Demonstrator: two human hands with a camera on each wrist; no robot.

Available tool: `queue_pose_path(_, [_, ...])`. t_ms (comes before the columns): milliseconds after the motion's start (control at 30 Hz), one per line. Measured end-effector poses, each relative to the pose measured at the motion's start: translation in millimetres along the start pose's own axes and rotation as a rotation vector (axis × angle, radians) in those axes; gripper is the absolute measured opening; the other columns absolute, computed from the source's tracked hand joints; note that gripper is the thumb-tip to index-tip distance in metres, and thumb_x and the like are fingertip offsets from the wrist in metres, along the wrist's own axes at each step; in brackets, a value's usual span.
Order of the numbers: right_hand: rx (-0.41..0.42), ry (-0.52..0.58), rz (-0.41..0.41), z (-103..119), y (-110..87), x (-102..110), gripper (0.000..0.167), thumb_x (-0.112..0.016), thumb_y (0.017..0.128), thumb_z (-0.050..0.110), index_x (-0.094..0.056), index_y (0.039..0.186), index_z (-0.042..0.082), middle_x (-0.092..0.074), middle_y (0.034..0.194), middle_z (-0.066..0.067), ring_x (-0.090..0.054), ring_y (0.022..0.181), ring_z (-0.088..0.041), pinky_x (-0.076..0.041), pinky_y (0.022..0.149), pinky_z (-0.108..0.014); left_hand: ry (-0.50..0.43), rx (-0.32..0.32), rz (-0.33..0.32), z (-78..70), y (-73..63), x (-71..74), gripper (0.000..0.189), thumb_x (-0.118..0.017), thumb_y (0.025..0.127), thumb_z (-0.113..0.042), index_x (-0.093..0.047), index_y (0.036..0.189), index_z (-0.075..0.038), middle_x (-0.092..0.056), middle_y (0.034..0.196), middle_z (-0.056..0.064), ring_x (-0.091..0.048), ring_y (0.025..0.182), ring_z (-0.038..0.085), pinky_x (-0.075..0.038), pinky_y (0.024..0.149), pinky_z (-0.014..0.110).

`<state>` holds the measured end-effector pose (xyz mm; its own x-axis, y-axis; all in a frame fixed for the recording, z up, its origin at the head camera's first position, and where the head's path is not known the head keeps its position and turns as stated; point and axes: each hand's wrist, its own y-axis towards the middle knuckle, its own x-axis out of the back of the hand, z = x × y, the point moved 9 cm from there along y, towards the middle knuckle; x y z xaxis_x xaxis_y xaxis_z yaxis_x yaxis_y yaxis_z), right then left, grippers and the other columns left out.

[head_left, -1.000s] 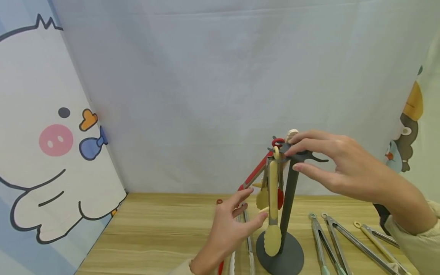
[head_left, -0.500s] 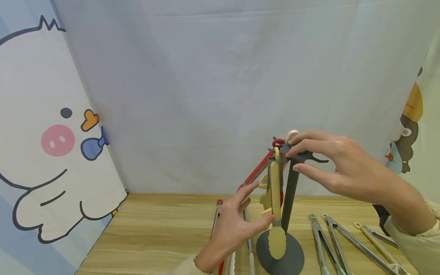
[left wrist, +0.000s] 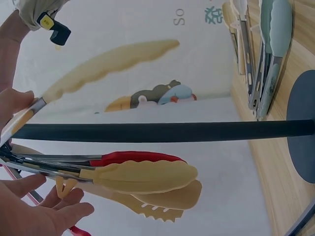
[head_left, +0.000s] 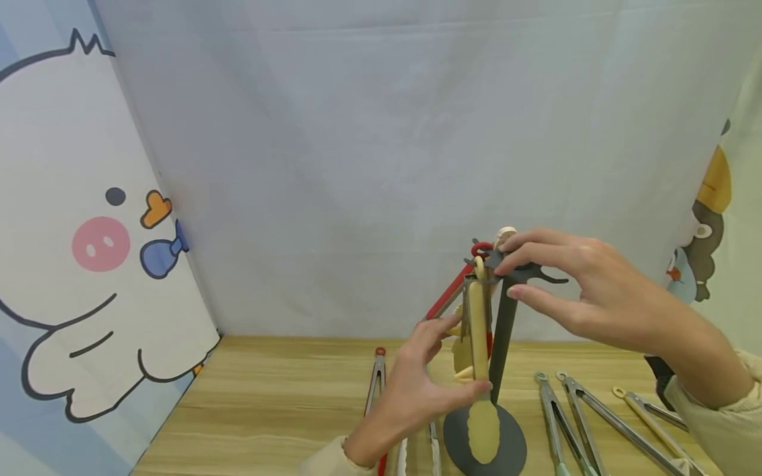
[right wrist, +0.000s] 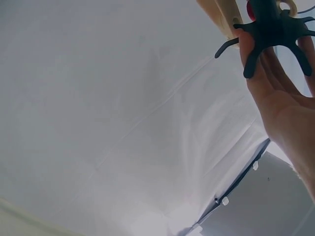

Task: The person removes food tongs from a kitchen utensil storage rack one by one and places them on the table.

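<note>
Yellow-tipped tongs (head_left: pixel 478 317) hang by their ring from a hook of the dark utensil stand (head_left: pixel 505 344). My left hand (head_left: pixel 411 390) holds these tongs low on the handles, thumb on one arm (left wrist: pixel 113 64) and fingers by the other side. That arm stands apart from the scalloped head (left wrist: pixel 145 177) opposite. At the top, my right hand (head_left: pixel 580 284) grips the stand's hooked crown (right wrist: pixel 270 34) between fingers and thumb. Red tongs (head_left: pixel 446 294) and a slotted yellow head (left wrist: pixel 170 194) hang close by, partly hidden behind the left hand.
Right of the stand's round base (head_left: pixel 514 443) lie green-tipped tongs (head_left: pixel 550 403), another metal pair (head_left: pixel 586 413) and yellow-handled tongs (head_left: pixel 645 416). Red-ringed tongs (head_left: pixel 379 363) and white-tipped tongs (head_left: pixel 434 456) lie left, partly behind the left arm. A pale curtain (head_left: pixel 357 165) hangs behind.
My left hand has moved right, and its thumb now presses on the yellow tongs' lower handle. Their head has swung slightly right and down. The right hand has stayed on the crown.
</note>
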<state>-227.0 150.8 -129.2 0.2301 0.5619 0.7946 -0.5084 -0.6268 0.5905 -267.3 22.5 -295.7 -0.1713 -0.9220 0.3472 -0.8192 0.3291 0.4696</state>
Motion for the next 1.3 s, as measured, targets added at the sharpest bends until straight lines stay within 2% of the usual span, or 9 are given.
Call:
queue_pose_path(367, [-0.031,-0.038,0.02,-0.1,-1.1,0.1,0.027,-0.069,0.086,0.009,-0.064,0.106,0.026,-0.054,0.121,0.013,-0.047,0.124,-0.016,-0.037,0.089,-0.017,-0.025,0.06,0.011,-0.7,-4.7,-0.8,0.071,-0.078,0.072,-0.042,-0.043,0.132,-0.028,-0.043,0.121,-0.008,-0.044,0.112,0.013,-0.045,0.093,0.035])
queue_pose_path(667, [-0.022,-0.034,0.017,1.3,-0.6,-0.6,0.025,-0.068,0.086,0.008,-0.064,0.105,0.025,-0.056,0.12,0.01,-0.047,0.124,-0.017,-0.036,0.089,-0.015,-0.067,0.036,0.026,-4.5,-7.2,-0.3,0.064,-0.077,0.072,-0.038,-0.045,0.125,-0.023,-0.053,0.115,-0.007,-0.051,0.105,0.01,-0.05,0.081,0.027])
queue_pose_path(967, [-0.03,-0.029,0.016,0.9,0.0,-1.2,0.025,-0.068,0.086,0.008,-0.064,0.104,0.026,-0.056,0.12,0.01,-0.046,0.126,-0.017,-0.036,0.089,-0.015,-0.08,-0.007,0.012,-5.7,-9.3,5.1,0.063,-0.078,0.073,-0.033,-0.047,0.127,-0.019,-0.056,0.116,-0.005,-0.054,0.105,0.011,-0.051,0.08,0.029])
queue_pose_path(1300, [-0.027,-0.003,0.022,-0.9,-0.1,-2.2,0.028,-0.07,0.085,0.009,-0.063,0.107,0.026,-0.057,0.123,0.005,-0.047,0.125,-0.02,-0.036,0.09,-0.014,-0.041,-0.006,-0.005,-7.9,-13.1,14.4,0.061,-0.076,0.074,-0.037,-0.05,0.127,-0.02,-0.057,0.118,-0.006,-0.053,0.107,0.011,-0.05,0.081,0.03])
